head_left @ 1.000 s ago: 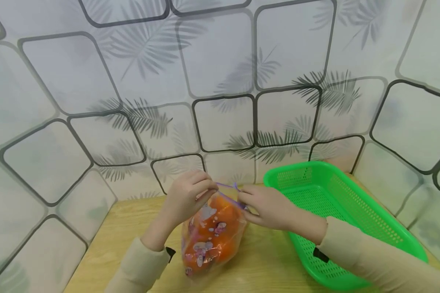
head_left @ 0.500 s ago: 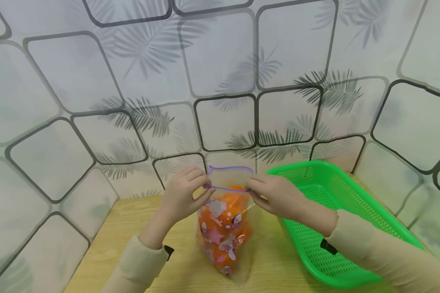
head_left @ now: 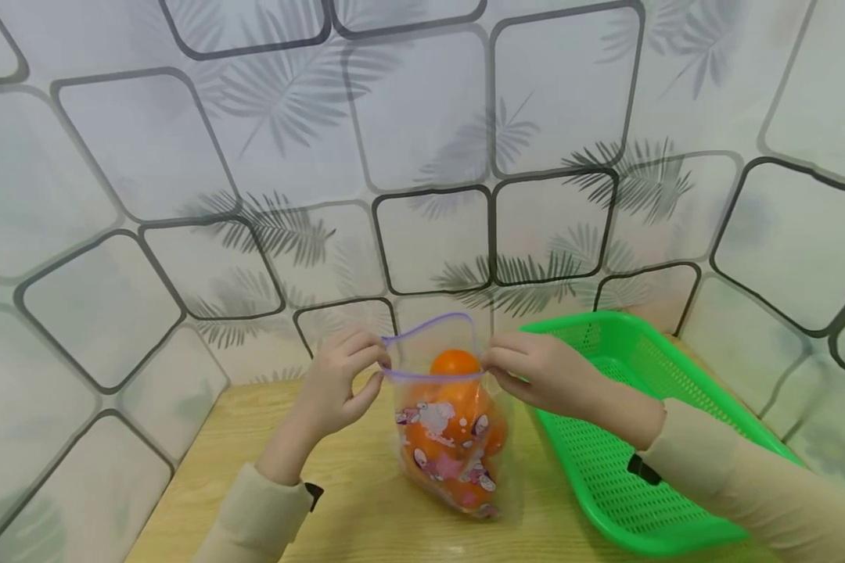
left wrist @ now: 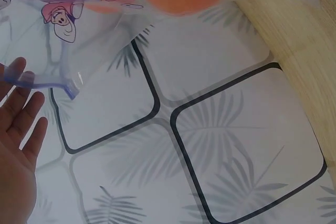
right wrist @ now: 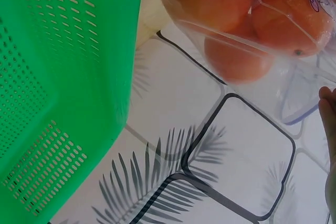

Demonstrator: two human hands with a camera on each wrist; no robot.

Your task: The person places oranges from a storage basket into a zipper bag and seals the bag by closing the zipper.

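A clear zip bag (head_left: 444,446) with cartoon prints and a purple closure strip stands on the table, full of oranges (head_left: 454,363). Its mouth gapes, and one orange shows at the opening. At the left end of the mouth, my left hand (head_left: 341,379) pinches the purple rim between fingers and thumb. My right hand (head_left: 542,371) holds the opposite end of the rim the same way. From the left wrist, the purple strip (left wrist: 42,84) crosses my fingers. The right wrist view catches the bag's oranges (right wrist: 236,59) from the side, with only the edge of my right hand (right wrist: 329,145) visible.
A green perforated plastic basket (head_left: 591,493) stands on the table to the right of the bag, beneath my right forearm. The pale wood table (head_left: 253,438) ends at a patterned wall covering (head_left: 429,234) behind and at both sides.
My hands have drawn the bag's rim apart, so its mouth has gone from nearly flat to wide. The bag has shifted right and sits straighter. The basket has stayed put.
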